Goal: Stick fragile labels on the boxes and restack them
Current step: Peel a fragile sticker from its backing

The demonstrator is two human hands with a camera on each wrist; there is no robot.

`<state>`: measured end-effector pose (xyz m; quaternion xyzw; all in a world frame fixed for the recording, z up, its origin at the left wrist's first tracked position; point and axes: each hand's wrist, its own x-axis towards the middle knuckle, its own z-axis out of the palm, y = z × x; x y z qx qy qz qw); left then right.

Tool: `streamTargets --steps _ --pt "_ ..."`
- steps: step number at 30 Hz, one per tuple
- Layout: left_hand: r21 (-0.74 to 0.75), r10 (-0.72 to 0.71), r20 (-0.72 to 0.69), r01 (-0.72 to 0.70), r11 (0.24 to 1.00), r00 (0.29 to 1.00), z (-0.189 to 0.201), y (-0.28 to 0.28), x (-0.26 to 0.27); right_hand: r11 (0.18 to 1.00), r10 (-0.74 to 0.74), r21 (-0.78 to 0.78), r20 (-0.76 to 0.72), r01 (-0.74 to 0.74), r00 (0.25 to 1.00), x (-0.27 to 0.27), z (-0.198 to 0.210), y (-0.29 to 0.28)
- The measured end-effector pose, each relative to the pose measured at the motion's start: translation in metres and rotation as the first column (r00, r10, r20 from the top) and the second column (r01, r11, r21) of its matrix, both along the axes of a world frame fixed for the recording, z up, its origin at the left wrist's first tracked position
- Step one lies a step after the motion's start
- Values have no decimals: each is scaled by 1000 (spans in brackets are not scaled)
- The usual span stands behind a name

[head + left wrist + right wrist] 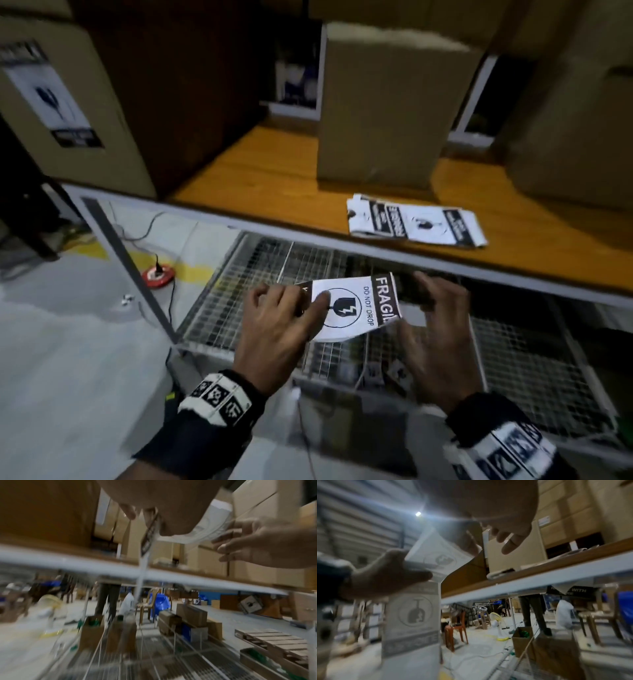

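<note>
Left hand: the left hand pinches the left end of a fragile label, thumb on the printed face, fingers curled beneath.
Right hand: the right hand is at the label's right end, fingers bent around the edge by the dark "FRAGILE" band. It looks like a grip, perhaps picking at a corner, though blur hides the exact contact.
Label: held in the air between both hands, below the front edge of the shelf and above a wire mesh rack. It bows slightly; the right wrist view shows a second printed panel hanging below it.
How it handles: thin, light and limp — likely to curl, and to stick to itself or the fingers once any backing is off. Holding it by opposite ends, taut, seems the safest way.
Step in hand: probably readying the label for sticking; none of it touches a box yet.
Spare labels: a loose stack of labels lies on the shelf near its front edge.
Boxes: a plain cardboard box stands just behind that stack — the likely target. A labelled box sits at far left.
</note>
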<state>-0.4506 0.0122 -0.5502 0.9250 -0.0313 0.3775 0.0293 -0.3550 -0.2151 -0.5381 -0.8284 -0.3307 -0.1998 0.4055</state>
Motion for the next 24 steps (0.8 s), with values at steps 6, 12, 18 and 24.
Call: streamTargets --steps 6,12,18,24 --pt "55 11 88 -16 998 996 107 -10 6 893 287 446 -664 58 690 -11 128 18" --pt "-21 -22 -203 18 1000 979 165 -12 12 873 247 472 -650 126 719 19 211 25" --pt "-349 -170 -158 106 931 973 243 19 36 927 275 374 -625 -29 730 32 275 17" --pt "-820 -470 -170 140 556 866 290 21 83 895 395 432 -645 -114 655 35 297 23"
